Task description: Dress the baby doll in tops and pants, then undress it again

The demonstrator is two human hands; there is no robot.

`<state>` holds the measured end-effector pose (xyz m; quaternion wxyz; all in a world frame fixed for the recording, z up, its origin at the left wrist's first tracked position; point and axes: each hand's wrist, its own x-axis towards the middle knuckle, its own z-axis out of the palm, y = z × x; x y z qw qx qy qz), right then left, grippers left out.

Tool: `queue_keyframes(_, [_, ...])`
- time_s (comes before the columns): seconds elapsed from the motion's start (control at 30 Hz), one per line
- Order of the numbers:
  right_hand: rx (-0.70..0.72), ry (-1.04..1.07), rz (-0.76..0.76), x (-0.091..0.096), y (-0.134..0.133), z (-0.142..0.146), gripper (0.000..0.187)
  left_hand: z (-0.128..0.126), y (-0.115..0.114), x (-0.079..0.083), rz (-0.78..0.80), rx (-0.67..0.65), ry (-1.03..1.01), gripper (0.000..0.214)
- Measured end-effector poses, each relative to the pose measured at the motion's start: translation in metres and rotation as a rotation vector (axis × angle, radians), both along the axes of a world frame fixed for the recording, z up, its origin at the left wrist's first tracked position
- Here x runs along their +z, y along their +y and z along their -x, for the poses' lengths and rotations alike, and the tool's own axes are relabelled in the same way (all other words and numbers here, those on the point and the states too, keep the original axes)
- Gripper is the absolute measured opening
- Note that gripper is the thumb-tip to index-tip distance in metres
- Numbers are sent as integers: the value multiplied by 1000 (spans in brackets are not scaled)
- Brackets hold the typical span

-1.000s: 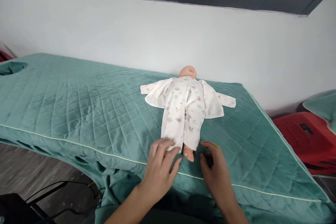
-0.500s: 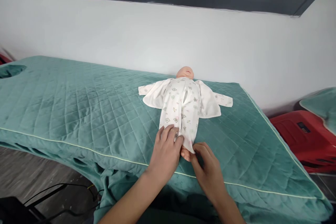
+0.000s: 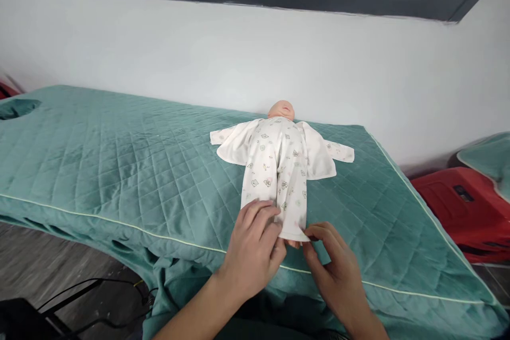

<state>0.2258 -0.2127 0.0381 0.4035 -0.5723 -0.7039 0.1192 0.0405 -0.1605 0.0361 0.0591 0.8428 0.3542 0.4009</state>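
in the head view, i have a flesh-coloured smooth plastic baby doll (image 3: 281, 109) at centre, lying on a teal quilted fabric bed cover (image 3: 159, 164), under white printed cloth trousers (image 3: 274, 162). at lower centre, the right hand (image 3: 335, 271) has thumb and forefinger clamped on one hem corner; the left hand (image 3: 253, 252) lies over the other leg, fingers bent together, whether pinching cloth i can't tell. i'd pinch lightly, steady the leg, and ease the hem evenly, without twisting the foot below.

White printed trousers (image 3: 265, 170) on supine doll (image 3: 281, 110)
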Motion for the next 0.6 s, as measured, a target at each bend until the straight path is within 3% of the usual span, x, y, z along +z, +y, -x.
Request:
queue_keyframes(0.27, [61,-76,95,-26,-11,-6,13,19,-4,-19,15,-70,42,16])
queue_keyframes(0.4, [54,-37,124,-25,-6,-20,21,42,-5,-35,98,38,-58,33])
queue_keyframes(0.6, [-64,72,136,-38,8,-22,16,44,-2,-56,99,162,152,53])
